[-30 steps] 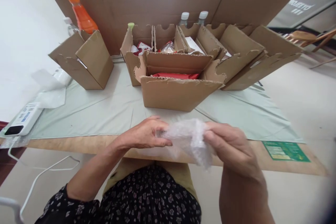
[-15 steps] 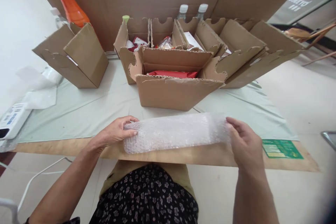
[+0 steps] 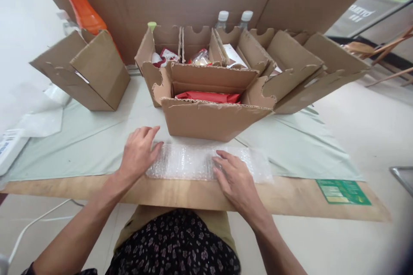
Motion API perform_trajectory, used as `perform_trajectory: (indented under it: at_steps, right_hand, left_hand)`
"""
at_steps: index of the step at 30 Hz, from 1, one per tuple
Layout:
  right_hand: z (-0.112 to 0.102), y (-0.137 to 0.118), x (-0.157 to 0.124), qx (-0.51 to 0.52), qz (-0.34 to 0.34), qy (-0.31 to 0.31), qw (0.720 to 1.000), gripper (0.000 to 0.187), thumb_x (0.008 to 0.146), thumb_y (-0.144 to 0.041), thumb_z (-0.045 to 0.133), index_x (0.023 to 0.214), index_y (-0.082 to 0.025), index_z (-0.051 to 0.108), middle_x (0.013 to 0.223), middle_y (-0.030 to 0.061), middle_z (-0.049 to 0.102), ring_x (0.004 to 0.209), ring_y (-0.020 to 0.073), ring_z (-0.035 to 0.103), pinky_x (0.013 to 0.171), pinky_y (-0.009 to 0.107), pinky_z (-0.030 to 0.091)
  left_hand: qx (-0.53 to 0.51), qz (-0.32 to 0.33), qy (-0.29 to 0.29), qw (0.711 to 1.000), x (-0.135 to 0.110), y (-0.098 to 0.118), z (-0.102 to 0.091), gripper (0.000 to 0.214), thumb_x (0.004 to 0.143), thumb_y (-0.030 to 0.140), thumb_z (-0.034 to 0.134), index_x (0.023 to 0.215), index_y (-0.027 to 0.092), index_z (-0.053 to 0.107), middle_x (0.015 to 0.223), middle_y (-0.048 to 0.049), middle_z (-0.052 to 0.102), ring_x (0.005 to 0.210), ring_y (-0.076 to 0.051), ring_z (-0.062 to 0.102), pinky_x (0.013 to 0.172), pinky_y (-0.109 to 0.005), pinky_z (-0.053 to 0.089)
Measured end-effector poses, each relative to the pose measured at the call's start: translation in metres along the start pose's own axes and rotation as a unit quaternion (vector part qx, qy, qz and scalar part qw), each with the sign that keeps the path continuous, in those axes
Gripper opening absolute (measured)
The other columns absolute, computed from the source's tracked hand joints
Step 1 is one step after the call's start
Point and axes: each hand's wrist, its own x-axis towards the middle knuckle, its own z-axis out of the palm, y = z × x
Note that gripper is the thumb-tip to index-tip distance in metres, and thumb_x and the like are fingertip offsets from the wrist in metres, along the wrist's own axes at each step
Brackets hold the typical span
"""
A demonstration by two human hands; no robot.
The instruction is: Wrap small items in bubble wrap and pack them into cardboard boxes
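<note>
A strip of clear bubble wrap (image 3: 190,161) lies flat along the front of the table, over the green cloth and the bare wood. My left hand (image 3: 138,150) hovers at its left end, fingers apart and holding nothing. Over the right half, my right hand (image 3: 234,176) has its fingers spread, at or just above the wrap; whether they press on it I cannot tell. Just behind the wrap stands an open cardboard box (image 3: 216,118) with a red packet (image 3: 208,96) inside.
Several open cardboard boxes stand in a row behind, one holding a white item (image 3: 235,56). Another box (image 3: 103,71) stands at the left near an orange bottle (image 3: 85,10). A green printed card (image 3: 342,192) lies at the front right edge. A white box (image 3: 11,148) sits far left.
The bubble wrap has gone from being held by both ends to lying on the table. My right hand has let go and moved left; my left hand has released its end and shifted slightly left.
</note>
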Motion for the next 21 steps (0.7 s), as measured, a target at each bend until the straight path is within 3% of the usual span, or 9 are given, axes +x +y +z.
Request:
perform_trajectory:
  at_steps: [2,5,7,10,13,15,17,19,21]
  right_hand:
    - [0.002,-0.005,0.005,0.009,-0.009,0.006,1.000,0.032,0.102,-0.026,0.047,0.121,-0.020,0.072,0.132,0.0152,0.069,0.117,0.0320,0.066,0.097,0.054,0.054]
    - [0.012,-0.014,0.015,-0.007,-0.058,-0.057,0.997,0.038,0.101,-0.023,0.050,0.134,-0.020,0.067,0.143,0.0159,0.063,0.129,0.0337,0.061,0.100,0.053,0.053]
    - [0.018,-0.008,0.014,-0.027,-0.082,-0.095,0.992,0.043,0.101,-0.026,0.052,0.142,-0.021,0.062,0.151,0.0155,0.058,0.138,0.0339,0.054,0.106,0.054,0.051]
    - [0.015,0.027,-0.012,-0.075,-0.075,-0.079,0.991,0.046,0.103,-0.033,0.049,0.148,-0.024,0.056,0.156,0.0125,0.054,0.144,0.0313,0.050,0.111,0.051,0.047]
    - [-0.010,0.078,-0.049,-0.152,-0.017,0.001,0.988,0.047,0.105,-0.035,0.044,0.149,-0.025,0.053,0.150,0.0124,0.060,0.137,0.0332,0.057,0.103,0.051,0.050]
    - [-0.032,0.102,-0.059,-0.159,0.030,0.051,0.985,0.042,0.105,-0.040,0.044,0.142,-0.025,0.057,0.141,0.0126,0.067,0.127,0.0345,0.064,0.096,0.051,0.052]
    - [-0.049,0.109,-0.049,-0.136,0.067,0.081,0.985,0.043,0.103,-0.046,0.047,0.139,-0.025,0.058,0.135,0.0130,0.069,0.120,0.0344,0.067,0.092,0.050,0.054]
    - [-0.057,0.102,-0.021,-0.107,0.075,0.086,0.988,0.048,0.101,-0.052,0.050,0.140,-0.023,0.057,0.127,0.0138,0.071,0.109,0.0330,0.071,0.084,0.046,0.056]
    - [-0.057,0.091,0.015,-0.078,0.055,0.074,0.993,0.048,0.100,-0.056,0.052,0.133,-0.022,0.059,0.108,0.0124,0.074,0.088,0.0294,0.072,0.069,0.041,0.056]
  left_hand:
    - [0.005,0.079,-0.003,0.997,-0.013,0.011,0.012,0.041,0.096,0.029,0.058,0.135,0.018,0.064,0.135,-0.0198,0.066,0.127,-0.038,0.059,0.106,-0.057,0.047]
    - [0.000,0.175,-0.104,0.979,-0.034,0.025,0.032,0.051,0.097,0.039,0.062,0.145,0.023,0.058,0.160,-0.0179,0.049,0.149,-0.040,0.041,0.121,-0.066,0.031]
    - [0.004,0.186,-0.162,0.969,-0.042,0.025,0.041,0.058,0.099,0.043,0.060,0.153,0.026,0.050,0.166,-0.0157,0.042,0.155,-0.041,0.033,0.123,-0.072,0.020]
    - [-0.002,0.180,-0.196,0.964,-0.046,0.015,0.042,0.062,0.101,0.045,0.057,0.158,0.030,0.042,0.170,-0.0123,0.035,0.158,-0.041,0.026,0.124,-0.075,0.013]
    - [-0.051,0.194,-0.201,0.959,-0.043,0.005,0.031,0.068,0.098,0.047,0.060,0.160,0.033,0.038,0.170,-0.0117,0.035,0.157,-0.043,0.027,0.124,-0.074,0.014]
    - [-0.111,0.151,-0.161,0.969,-0.036,0.002,0.022,0.068,0.098,0.045,0.060,0.161,0.037,0.035,0.169,-0.0099,0.037,0.156,-0.040,0.033,0.125,-0.069,0.021]
    - [-0.172,0.026,-0.066,0.982,-0.021,0.002,0.014,0.065,0.099,0.041,0.059,0.160,0.038,0.035,0.166,-0.0083,0.042,0.151,-0.036,0.041,0.124,-0.062,0.031]
    - [-0.229,-0.098,0.020,0.968,-0.003,0.005,0.011,0.062,0.099,0.041,0.059,0.157,0.035,0.038,0.159,-0.0089,0.050,0.144,-0.034,0.049,0.120,-0.058,0.040]
    - [-0.283,-0.136,0.028,0.949,0.014,0.012,0.015,0.057,0.097,0.043,0.062,0.150,0.031,0.047,0.149,-0.0100,0.059,0.137,-0.034,0.056,0.114,-0.055,0.046]
